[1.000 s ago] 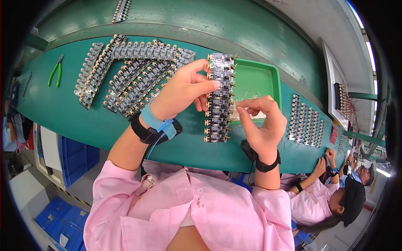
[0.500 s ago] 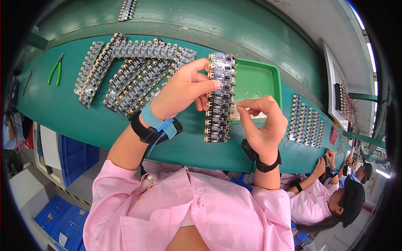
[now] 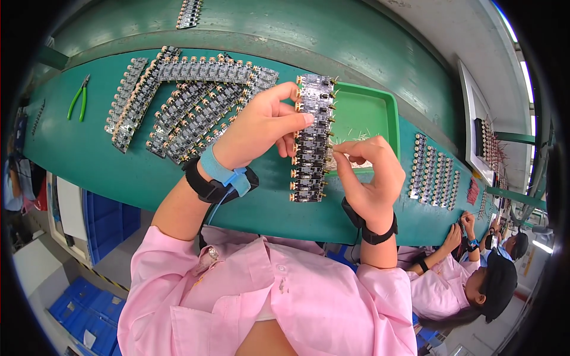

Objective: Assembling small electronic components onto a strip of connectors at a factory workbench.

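My left hand (image 3: pixel 256 126) grips a long strip of joined circuit boards (image 3: pixel 312 137) by its left edge, thumb on its face. The strip hangs upright over the bench, with brass-coloured parts along both edges and thin pale ends sticking out at its upper right. At the right edge, around mid-height, my right hand (image 3: pixel 373 175) pinches thumb and forefinger together. What sits between those fingertips is too small to name. Just behind the strip and my right fingers lies a green tray (image 3: pixel 393 113), with many thin white pieces (image 3: pixel 356 137) in its near part.
A pile of similar board strips (image 3: pixel 202 72) covers the bench left of my hands. Green-handled pliers (image 3: pixel 84 101) lie farther left. More strips (image 3: pixel 432 172) are lined up at the right, near a co-worker's hands (image 3: pixel 454 237). Another strip (image 3: pixel 189 13) rests on the raised green surface behind.
My right fingertips have shifted slightly left, against the strip's edge. The strip on the raised surface behind has slid a little to the right. My left hand stays put.
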`<state>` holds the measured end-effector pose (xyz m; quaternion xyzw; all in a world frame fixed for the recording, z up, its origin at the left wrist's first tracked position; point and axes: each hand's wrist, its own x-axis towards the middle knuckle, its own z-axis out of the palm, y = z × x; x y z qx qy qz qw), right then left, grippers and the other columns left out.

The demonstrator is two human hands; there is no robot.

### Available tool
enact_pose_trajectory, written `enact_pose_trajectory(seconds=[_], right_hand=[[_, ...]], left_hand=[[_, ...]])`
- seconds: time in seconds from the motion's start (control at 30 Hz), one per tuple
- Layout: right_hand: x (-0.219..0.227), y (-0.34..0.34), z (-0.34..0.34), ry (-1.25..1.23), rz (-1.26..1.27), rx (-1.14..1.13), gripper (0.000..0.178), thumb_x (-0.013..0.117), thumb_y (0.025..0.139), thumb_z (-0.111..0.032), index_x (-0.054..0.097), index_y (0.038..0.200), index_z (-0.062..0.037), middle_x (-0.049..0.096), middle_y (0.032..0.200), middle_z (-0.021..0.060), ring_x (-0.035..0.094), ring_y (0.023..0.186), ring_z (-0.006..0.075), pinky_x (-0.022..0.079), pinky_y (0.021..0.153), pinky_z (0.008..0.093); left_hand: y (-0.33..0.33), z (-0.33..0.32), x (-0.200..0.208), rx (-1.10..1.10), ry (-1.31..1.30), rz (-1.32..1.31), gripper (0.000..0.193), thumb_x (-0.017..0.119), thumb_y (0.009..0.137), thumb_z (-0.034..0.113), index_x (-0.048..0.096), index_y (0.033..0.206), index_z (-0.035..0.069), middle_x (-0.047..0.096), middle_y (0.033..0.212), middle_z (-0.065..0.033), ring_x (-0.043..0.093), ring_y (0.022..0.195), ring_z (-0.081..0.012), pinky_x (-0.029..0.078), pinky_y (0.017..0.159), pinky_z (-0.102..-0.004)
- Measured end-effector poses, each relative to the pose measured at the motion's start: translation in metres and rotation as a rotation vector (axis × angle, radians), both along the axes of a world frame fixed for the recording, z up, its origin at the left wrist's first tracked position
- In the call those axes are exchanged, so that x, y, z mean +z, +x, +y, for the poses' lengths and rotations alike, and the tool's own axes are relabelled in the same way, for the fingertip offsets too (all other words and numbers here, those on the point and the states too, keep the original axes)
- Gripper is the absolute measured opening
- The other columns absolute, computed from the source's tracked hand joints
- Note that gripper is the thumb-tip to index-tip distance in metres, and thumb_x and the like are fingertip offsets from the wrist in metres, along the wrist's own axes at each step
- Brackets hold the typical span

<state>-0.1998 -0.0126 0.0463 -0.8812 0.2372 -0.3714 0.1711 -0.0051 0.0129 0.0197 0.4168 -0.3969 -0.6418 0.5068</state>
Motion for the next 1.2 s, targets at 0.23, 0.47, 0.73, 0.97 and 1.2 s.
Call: enact_pose_trajectory(seconds=[0.23,0.47,0.73,0.97,1.2], right_hand=[[0.0,0.0,0.0,0.085,-0.004,-0.076,0.023,0.065,0.066,0.01,0.051,0.082,-0.0013,0.063,0.074,0.008,0.048,0.056,0.011,0.04,0.053,0.0207],[-0.01,0.004,-0.002,0.235,-0.123,-0.118,0.024,0.065,0.065,0.009,0.052,0.081,-0.0025,0.062,0.074,0.0054,0.046,0.053,0.0097,0.038,0.049,0.0211],[-0.009,-0.001,-0.003,0.236,-0.108,-0.121,0.029,0.066,0.069,0.008,0.045,0.086,-0.0029,0.064,0.078,0.0087,0.044,0.056,0.0063,0.037,0.054,0.0188],[-0.011,-0.006,0.006,0.271,-0.266,-0.094,0.03,0.065,0.07,0.01,0.044,0.088,-0.0031,0.065,0.08,0.0135,0.043,0.056,0.0071,0.037,0.056,0.0194],[-0.015,-0.008,0.01,0.236,-0.268,-0.002,0.03,0.064,0.07,0.01,0.044,0.087,-0.0034,0.065,0.08,0.0152,0.042,0.056,0.0087,0.035,0.054,0.0198]], left_hand=[[0.0,0.001,0.0,-0.002,0.025,0.002,0.033,0.057,0.082,0.012,0.045,0.111,0.001,0.055,0.062,-0.0014,0.054,0.047,-0.0092,0.041,0.041,-0.0196],[-0.002,0.0,0.0,-0.027,-0.009,0.024,0.02,0.057,0.084,0.014,0.041,0.089,0.004,0.054,0.057,-0.0033,0.055,0.045,-0.0105,0.041,0.038,-0.0209],[-0.002,0.001,0.002,-0.036,0.029,-0.002,0.038,0.056,0.083,0.012,0.043,0.116,0.0,0.055,0.063,-0.002,0.054,0.048,-0.0096,0.042,0.041,-0.0203],[-0.001,-0.001,-0.002,0.023,0.019,0.037,0.02,0.058,0.083,0.014,0.042,0.089,0.003,0.055,0.057,-0.0036,0.055,0.045,-0.0105,0.041,0.038,-0.0209],[-0.001,-0.001,-0.001,0.023,0.02,0.06,0.019,0.058,0.083,0.014,0.043,0.089,0.003,0.055,0.057,-0.0036,0.055,0.046,-0.0106,0.041,0.038,-0.0206]])
